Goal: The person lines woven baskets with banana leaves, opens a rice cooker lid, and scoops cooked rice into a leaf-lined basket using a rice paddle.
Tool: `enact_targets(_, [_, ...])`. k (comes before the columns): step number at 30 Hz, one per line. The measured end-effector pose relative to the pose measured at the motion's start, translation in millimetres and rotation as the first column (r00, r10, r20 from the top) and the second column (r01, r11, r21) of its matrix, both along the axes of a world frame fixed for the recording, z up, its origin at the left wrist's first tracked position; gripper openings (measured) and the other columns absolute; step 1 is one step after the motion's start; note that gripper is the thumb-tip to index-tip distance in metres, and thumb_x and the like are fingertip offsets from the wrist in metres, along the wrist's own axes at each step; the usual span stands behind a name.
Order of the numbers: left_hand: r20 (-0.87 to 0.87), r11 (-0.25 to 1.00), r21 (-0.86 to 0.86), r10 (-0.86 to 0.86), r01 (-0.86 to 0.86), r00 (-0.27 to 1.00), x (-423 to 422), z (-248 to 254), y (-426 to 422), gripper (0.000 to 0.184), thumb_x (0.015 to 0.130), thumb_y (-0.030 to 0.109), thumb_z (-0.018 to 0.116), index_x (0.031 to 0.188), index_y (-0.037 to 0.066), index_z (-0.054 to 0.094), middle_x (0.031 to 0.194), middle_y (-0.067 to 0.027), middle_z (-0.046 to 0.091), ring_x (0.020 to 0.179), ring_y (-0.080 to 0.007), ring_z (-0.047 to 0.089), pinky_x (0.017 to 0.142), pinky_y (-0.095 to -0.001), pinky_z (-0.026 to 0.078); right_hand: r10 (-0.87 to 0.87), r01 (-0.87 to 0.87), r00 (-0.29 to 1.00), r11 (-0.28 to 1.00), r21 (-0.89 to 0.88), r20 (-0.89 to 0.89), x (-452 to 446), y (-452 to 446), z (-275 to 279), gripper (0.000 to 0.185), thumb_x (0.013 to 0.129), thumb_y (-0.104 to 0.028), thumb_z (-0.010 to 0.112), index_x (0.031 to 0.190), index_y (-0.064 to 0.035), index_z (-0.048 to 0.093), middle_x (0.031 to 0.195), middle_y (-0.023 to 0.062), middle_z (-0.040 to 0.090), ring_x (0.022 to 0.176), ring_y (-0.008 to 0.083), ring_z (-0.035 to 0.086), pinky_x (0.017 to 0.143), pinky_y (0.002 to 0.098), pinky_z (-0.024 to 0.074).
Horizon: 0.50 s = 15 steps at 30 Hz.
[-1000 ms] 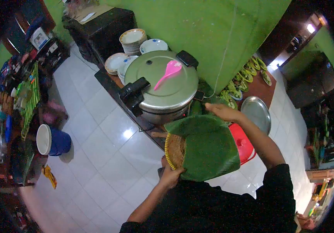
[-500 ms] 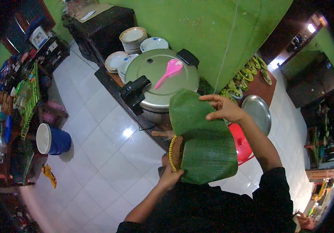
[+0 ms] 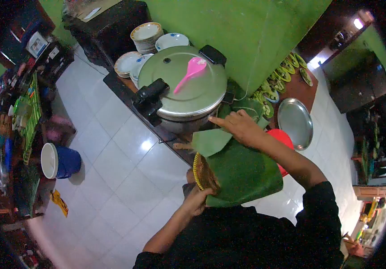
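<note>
My left hand (image 3: 196,200) grips the near side of a woven plate (image 3: 206,175) with a yellow-bound rim, held above my lap. Across its right part lies a large green banana leaf (image 3: 247,172), hiding much of the weave. The leaf's upper end is turned over, showing its paler underside. At that upper edge is my right hand (image 3: 242,127), index finger stretched out to the left and the other fingers curled at the leaf; the thumb is hidden. Beyond it stands a big lidded rice cooker (image 3: 182,105) with a pink rice spoon (image 3: 190,74) on its lid.
Stacked plates (image 3: 147,36) and bowls (image 3: 172,41) stand behind the cooker. A wooden handle (image 3: 182,146) sticks out beside it. To the right are a red lid-like object (image 3: 281,136), an oval metal tray (image 3: 295,123) and leaf-lined plates (image 3: 284,74). A blue bucket (image 3: 67,161) stands left.
My right hand has moved left and slightly down, and the leaf's upper end has folded over, baring its pale underside. More of the plate's brown weave shows. The view has shifted slightly.
</note>
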<state>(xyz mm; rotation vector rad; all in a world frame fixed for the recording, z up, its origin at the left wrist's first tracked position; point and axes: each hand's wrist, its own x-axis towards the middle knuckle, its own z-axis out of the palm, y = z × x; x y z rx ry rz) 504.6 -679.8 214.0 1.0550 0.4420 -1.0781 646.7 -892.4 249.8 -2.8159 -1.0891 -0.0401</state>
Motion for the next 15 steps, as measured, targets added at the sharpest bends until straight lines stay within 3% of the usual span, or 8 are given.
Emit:
enact_targets(2, [-0.014, 0.998, -0.002, 0.058, -0.058, 0.998, -2.5, -5.7, -4.2, 0.036, 0.076, 0.014, 0.046, 0.111, 0.003, 0.043, 0.078, -0.0059, 0.058, 0.048, -0.0117, 0.052, 0.032, -0.0226, 0.040, -0.004, 0.014, 0.979, 0.999, -0.048, 0.205, -3.2, 6.1, -0.7, 0.059, 0.071, -0.004, 0.046, 0.127, -0.0200, 0.035, 0.093, 0.0067, 0.048, 0.086, 0.0224, 0.047, 0.075, 0.0365, 0.0345])
enact_targets(5, [-0.033, 0.983, -0.007, 0.185, -0.185, 0.982, -10.5, -36.5, -10.2, 0.036, 0.078, 0.015, 0.047, 0.112, 0.002, 0.043, 0.079, -0.0061, 0.058, 0.049, -0.0118, 0.053, 0.033, -0.0224, 0.041, 0.006, -0.019, 0.975, 0.998, 0.056, 0.222, -17.5, 11.4, 18.0, 0.056, 0.070, -0.006, 0.048, 0.124, -0.0190, 0.038, 0.098, 0.0076, 0.049, 0.090, 0.0241, 0.047, 0.077, 0.0374, 0.0355])
enact_targets(7, [-0.031, 0.967, -0.015, 0.253, -0.253, 0.967, -11.3, -42.5, -12.5, 0.036, 0.079, 0.015, 0.046, 0.112, 0.002, 0.043, 0.083, -0.0074, 0.058, 0.055, -0.0132, 0.056, 0.038, -0.0233, 0.045, 0.083, -0.081, 0.994, 0.996, 0.024, -0.066, -34.1, 9.4, 27.2, 0.047, 0.070, -0.011, 0.054, 0.116, -0.0172, 0.046, 0.099, 0.0095, 0.047, 0.093, 0.0280, 0.046, 0.079, 0.0393, 0.0357])
enact_targets(9, [-0.136, 0.982, -0.015, 0.187, -0.190, 0.973, -0.7, -33.1, -5.6, 0.044, 0.074, 0.003, 0.047, 0.117, 0.000, 0.037, 0.097, -0.0107, 0.053, 0.076, -0.0182, 0.055, 0.059, -0.0279, 0.048, 0.090, -0.142, 0.911, 0.985, -0.101, -0.403, -49.9, 8.9, 37.8, 0.043, 0.070, -0.014, 0.058, 0.112, -0.0165, 0.049, 0.101, 0.0110, 0.046, 0.095, 0.0301, 0.045, 0.081, 0.0404, 0.0354])
enact_targets(11, [-0.150, 0.978, -0.027, 0.200, -0.206, 0.968, 4.3, -28.0, -5.1, 0.052, 0.072, -0.004, 0.047, 0.121, 0.000, 0.031, 0.107, -0.0128, 0.048, 0.091, -0.0213, 0.052, 0.072, -0.0310, 0.048, 0.050, -0.065, 0.956, 0.997, -0.041, -0.289, -53.7, 1.5, 32.5, 0.041, 0.069, -0.016, 0.061, 0.109, -0.0160, 0.050, 0.105, 0.0125, 0.045, 0.098, 0.0316, 0.044, 0.082, 0.0414, 0.0348])
enact_targets(13, [-0.082, 0.952, -0.051, 0.297, -0.302, 0.951, 5.5, -24.6, -8.6, 0.058, 0.071, -0.006, 0.046, 0.125, 0.001, 0.026, 0.114, -0.0136, 0.043, 0.099, -0.0225, 0.049, 0.078, -0.0326, 0.046, -0.022, 0.031, 0.989, 0.997, 0.063, -0.146, -50.3, -2.3, 33.9, 0.043, 0.069, -0.016, 0.062, 0.110, -0.0159, 0.050, 0.108, 0.0135, 0.044, 0.100, 0.0329, 0.043, 0.084, 0.0423, 0.0341])
enact_targets(15, [-0.063, 0.968, -0.048, 0.243, -0.247, 0.968, 10.2, -12.2, -6.5, 0.063, 0.071, -0.007, 0.046, 0.127, 0.003, 0.021, 0.118, -0.0129, 0.039, 0.104, -0.0230, 0.044, 0.082, -0.0330, 0.044, -0.129, 0.122, 0.991, 0.968, 0.220, 0.018, -31.9, -5.8, 43.6, 0.049, 0.068, -0.015, 0.062, 0.115, -0.0162, 0.046, 0.111, 0.0141, 0.044, 0.103, 0.0339, 0.042, 0.085, 0.0431, 0.0332])
